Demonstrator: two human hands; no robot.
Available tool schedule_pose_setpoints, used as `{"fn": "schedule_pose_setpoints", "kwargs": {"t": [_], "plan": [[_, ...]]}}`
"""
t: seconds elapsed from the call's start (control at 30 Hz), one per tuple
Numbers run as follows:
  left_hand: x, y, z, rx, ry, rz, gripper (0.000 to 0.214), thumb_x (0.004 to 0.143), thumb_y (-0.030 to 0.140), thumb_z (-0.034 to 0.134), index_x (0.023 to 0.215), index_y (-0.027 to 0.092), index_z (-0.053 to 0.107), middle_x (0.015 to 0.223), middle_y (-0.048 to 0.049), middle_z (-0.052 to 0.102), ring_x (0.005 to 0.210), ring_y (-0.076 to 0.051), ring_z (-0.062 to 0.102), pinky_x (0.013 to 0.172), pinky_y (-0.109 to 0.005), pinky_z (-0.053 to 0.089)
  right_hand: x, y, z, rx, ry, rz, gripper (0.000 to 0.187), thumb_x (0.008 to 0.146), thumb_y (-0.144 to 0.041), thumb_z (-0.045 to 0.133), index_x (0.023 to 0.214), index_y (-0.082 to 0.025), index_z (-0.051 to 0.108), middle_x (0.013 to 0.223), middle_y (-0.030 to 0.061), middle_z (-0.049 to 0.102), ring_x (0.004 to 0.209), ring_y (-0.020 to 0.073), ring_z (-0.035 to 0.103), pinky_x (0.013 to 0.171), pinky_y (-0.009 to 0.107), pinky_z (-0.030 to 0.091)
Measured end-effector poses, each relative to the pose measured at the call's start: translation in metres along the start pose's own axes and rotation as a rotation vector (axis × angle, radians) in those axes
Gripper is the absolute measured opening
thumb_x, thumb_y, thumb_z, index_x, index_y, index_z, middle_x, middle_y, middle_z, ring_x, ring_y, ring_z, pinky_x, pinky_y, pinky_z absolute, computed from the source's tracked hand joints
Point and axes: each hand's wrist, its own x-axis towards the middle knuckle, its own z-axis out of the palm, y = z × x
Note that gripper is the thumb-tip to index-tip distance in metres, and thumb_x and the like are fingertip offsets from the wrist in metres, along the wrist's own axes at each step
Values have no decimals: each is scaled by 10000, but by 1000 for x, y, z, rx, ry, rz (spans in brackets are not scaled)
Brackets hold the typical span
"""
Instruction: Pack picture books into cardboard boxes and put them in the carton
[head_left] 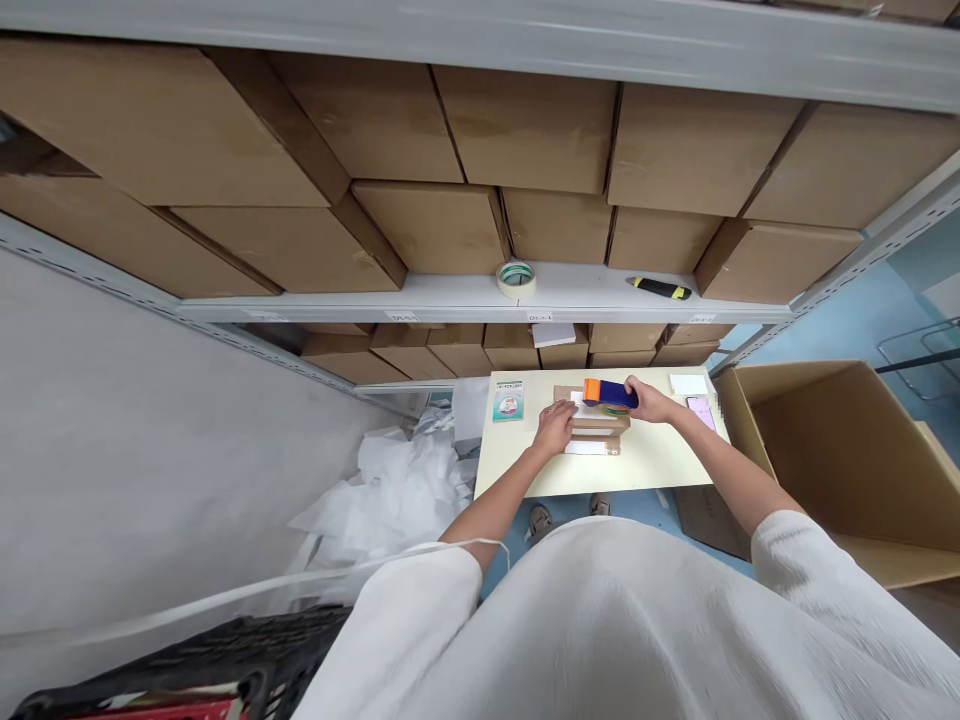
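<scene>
A small cardboard box (604, 428) with white paper on it sits on the pale table (517, 465). My left hand (553, 428) holds the box by its left side, fingers resting over the top edge. Wrapped around the dark end of a blue and orange tape dispenser (613, 394) is my right hand (648, 401). The dispenser is just above the box's far part; I cannot tell whether its orange end touches the cardboard.
On the table are a green and white booklet (508, 401), a phone (700, 411) and a white box (688, 384). A tape roll (517, 280) and a utility knife (659, 288) lie on the shelf (450, 296). A large open carton (832, 450) stands right; white packing foam (390, 490) is heaped left.
</scene>
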Motion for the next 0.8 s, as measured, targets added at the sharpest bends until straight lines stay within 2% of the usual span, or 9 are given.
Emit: {"fn": "schedule_pose_setpoints", "kwargs": {"t": [0.13,0.3,0.5,0.67,0.8], "plan": [[9,-1,-4,-208,89,-138,471,957,110,557,1374,234,736,1455,-94,733,1392,-302,651,1253,-495,451,-3,2,-5,37,-15,21,481,707,-393,711,985,-290,332,907,-40,541,744,157,432,657,279,372],[24,5,-12,-529,172,-260,336,926,124,667,1232,222,767,1332,-107,786,1278,-285,723,1183,-452,521,-6,7,-7,34,3,30,500,681,-377,711,982,-292,321,880,-51,536,745,157,444,673,276,380],[45,29,-14,-967,82,-503,266,922,202,779,1170,183,686,1083,-115,829,929,-219,809,888,-366,626,-5,7,-5,38,10,22,482,686,-365,694,981,-293,319,872,-55,526,739,156,445,668,275,378],[56,43,-16,-1064,75,-592,382,822,252,922,1092,189,660,967,-99,818,890,-226,807,800,-332,627,-7,3,-5,63,11,31,489,697,-392,704,981,-295,318,851,-61,516,732,155,427,668,275,377],[60,48,-16,-1033,63,-614,461,722,167,960,1052,196,640,841,-50,777,802,-217,780,773,-341,625,-8,2,-5,91,18,29,493,698,-410,705,978,-295,316,856,-60,514,736,155,429,676,280,381]]}}
